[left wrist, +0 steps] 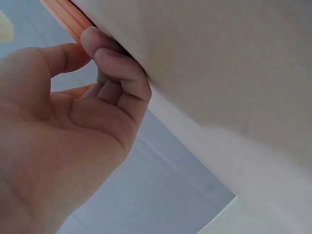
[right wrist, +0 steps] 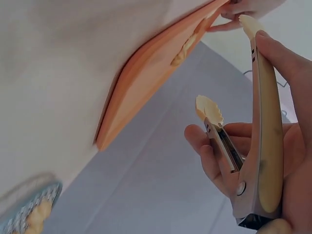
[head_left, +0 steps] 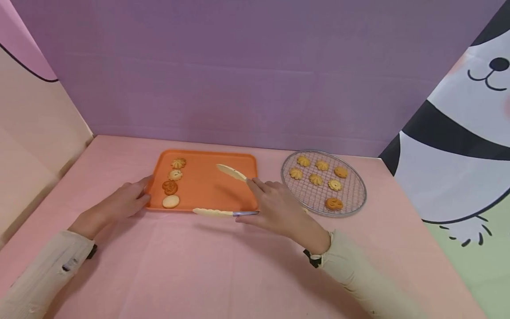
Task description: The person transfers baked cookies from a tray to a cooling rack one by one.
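An orange tray lies on the pink table. My left hand grips its left edge, thumb on one side and curled fingers on the other in the left wrist view. Down the tray's left side runs a column of cookies: a swirled cookie, a ring-shaped one, a brown pretzel-shaped one and a plain round one. Over the tray's right part, my right hand holds tongs with cream tips. The tong arms are spread wide, with nothing between them.
Right of the tray stands a round wire rack bearing several cookies, among them swirled ones and a pretzel-shaped one. My right forearm passes in front of it. A purple wall rises behind the table, and a panda picture is at right.
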The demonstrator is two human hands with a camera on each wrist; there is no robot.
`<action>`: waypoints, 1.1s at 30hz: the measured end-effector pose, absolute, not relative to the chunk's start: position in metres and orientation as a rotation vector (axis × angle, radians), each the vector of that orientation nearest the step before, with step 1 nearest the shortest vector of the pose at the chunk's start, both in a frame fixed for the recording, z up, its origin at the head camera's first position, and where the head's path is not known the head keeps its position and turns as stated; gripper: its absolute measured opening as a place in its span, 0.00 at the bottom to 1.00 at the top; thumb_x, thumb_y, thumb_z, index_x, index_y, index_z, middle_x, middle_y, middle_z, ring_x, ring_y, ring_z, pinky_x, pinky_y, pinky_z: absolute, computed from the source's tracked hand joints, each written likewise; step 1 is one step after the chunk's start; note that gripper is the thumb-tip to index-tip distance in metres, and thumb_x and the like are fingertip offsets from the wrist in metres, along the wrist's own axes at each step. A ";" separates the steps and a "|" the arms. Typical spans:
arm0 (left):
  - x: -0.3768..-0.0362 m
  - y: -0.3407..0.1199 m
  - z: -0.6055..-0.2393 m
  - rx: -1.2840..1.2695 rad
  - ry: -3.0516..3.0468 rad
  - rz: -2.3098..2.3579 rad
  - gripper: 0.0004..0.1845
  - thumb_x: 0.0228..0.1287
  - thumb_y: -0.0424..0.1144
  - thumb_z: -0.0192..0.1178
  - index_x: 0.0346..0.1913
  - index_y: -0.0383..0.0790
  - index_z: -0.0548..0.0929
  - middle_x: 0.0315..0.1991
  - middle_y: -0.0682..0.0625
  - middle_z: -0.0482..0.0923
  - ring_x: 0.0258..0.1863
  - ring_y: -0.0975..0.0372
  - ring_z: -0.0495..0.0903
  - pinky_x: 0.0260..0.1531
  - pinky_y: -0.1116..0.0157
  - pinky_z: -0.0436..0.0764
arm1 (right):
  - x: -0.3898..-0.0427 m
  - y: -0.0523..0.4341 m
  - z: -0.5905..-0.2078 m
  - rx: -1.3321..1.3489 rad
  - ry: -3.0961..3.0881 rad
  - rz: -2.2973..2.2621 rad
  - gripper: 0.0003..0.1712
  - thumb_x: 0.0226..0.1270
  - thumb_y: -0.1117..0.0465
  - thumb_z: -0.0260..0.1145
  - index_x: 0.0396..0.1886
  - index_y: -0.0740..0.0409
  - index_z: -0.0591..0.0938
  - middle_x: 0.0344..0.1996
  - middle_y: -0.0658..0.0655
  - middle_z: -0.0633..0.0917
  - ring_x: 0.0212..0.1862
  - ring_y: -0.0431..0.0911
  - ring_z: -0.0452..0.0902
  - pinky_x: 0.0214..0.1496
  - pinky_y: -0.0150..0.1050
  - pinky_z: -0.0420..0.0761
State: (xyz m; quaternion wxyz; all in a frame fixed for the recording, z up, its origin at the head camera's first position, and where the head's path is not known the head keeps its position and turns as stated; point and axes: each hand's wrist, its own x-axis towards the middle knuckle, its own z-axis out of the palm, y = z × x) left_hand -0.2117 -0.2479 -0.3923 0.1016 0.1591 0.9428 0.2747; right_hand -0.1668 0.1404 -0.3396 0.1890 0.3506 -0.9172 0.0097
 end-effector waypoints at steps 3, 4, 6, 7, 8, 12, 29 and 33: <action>-0.212 -0.249 -0.393 0.495 2.798 0.799 0.34 0.73 0.33 0.51 0.74 0.21 0.51 0.24 0.49 0.69 0.22 0.61 0.71 0.31 0.61 0.72 | -0.172 0.126 -0.343 1.010 -2.591 0.027 0.50 0.54 0.28 0.68 0.60 0.65 0.76 0.53 0.60 0.84 0.39 0.52 0.83 0.44 0.44 0.81; -0.212 -0.250 -0.394 0.499 2.802 0.795 0.34 0.73 0.33 0.51 0.74 0.21 0.52 0.24 0.49 0.69 0.22 0.61 0.71 0.31 0.61 0.72 | -0.173 0.121 -0.344 1.013 -2.604 0.032 0.50 0.55 0.27 0.67 0.60 0.65 0.76 0.53 0.60 0.83 0.39 0.52 0.83 0.44 0.44 0.81; -0.212 -0.251 -0.394 0.497 2.801 0.796 0.34 0.73 0.33 0.51 0.74 0.21 0.51 0.24 0.49 0.69 0.22 0.61 0.71 0.31 0.61 0.72 | -0.177 0.111 -0.345 1.020 -2.627 0.046 0.50 0.55 0.27 0.66 0.61 0.64 0.76 0.53 0.60 0.83 0.41 0.52 0.83 0.44 0.44 0.81; -0.212 -0.252 -0.394 0.497 2.801 0.796 0.34 0.73 0.33 0.51 0.75 0.21 0.51 0.24 0.49 0.69 0.22 0.61 0.71 0.31 0.61 0.72 | -0.178 0.106 -0.345 1.020 -2.639 0.055 0.51 0.55 0.26 0.66 0.61 0.64 0.76 0.54 0.60 0.83 0.41 0.52 0.83 0.44 0.44 0.82; -0.213 -0.252 -0.394 0.494 2.800 0.799 0.34 0.73 0.33 0.51 0.75 0.22 0.51 0.24 0.49 0.69 0.21 0.61 0.71 0.31 0.61 0.73 | -0.180 0.101 -0.346 1.020 -2.648 0.055 0.51 0.55 0.26 0.66 0.62 0.64 0.76 0.54 0.60 0.83 0.42 0.51 0.83 0.44 0.43 0.82; -0.213 -0.254 -0.392 0.490 2.790 0.820 0.34 0.73 0.33 0.51 0.75 0.23 0.51 0.23 0.49 0.68 0.20 0.61 0.70 0.28 0.62 0.72 | -0.190 0.085 -0.350 1.029 -2.654 0.093 0.50 0.54 0.26 0.67 0.59 0.64 0.78 0.50 0.59 0.85 0.38 0.50 0.84 0.39 0.42 0.82; -0.212 -0.255 -0.394 0.528 2.801 0.837 0.34 0.72 0.32 0.51 0.75 0.24 0.53 0.22 0.50 0.70 0.18 0.62 0.70 0.22 0.64 0.71 | -0.214 0.045 -0.358 0.925 -2.857 0.132 0.41 0.52 0.25 0.67 0.40 0.59 0.83 0.30 0.51 0.81 0.29 0.44 0.76 0.32 0.40 0.78; -0.210 -0.254 -0.394 0.531 2.792 0.838 0.34 0.73 0.32 0.51 0.75 0.24 0.52 0.22 0.50 0.70 0.18 0.62 0.69 0.23 0.64 0.71 | -0.217 0.051 -0.359 0.894 -2.891 0.152 0.39 0.52 0.26 0.69 0.38 0.59 0.82 0.28 0.51 0.79 0.29 0.44 0.76 0.32 0.40 0.77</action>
